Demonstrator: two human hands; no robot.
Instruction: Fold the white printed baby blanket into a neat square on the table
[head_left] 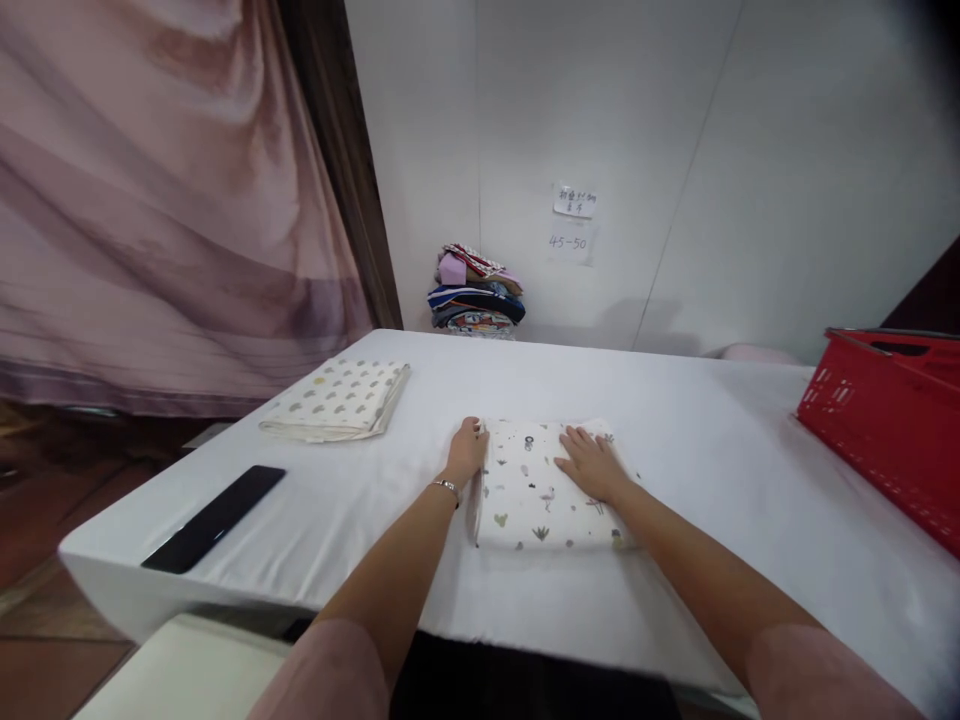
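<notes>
A folded white cloth point(525, 500) printed with small plants, birds and dots lies in front of me on the table. My right hand point(592, 468) rests flat on its top near the right side, fingers spread. Along the cloth's left edge is my left hand point(466, 452), touching the folded side. Its fingers reach forward and are partly hidden, and no grip on the fabric shows. To the left, apart from both hands, lies another folded cream cloth point(345, 395) with a grey-green print.
The white-covered table point(712, 450) carries a long black flat object point(217, 518) at its left edge and a red plastic basket point(885, 420) at the right. A stack of folded fabrics point(478, 300) stands at the back by the wall. A pink curtain point(165, 200) hangs at left.
</notes>
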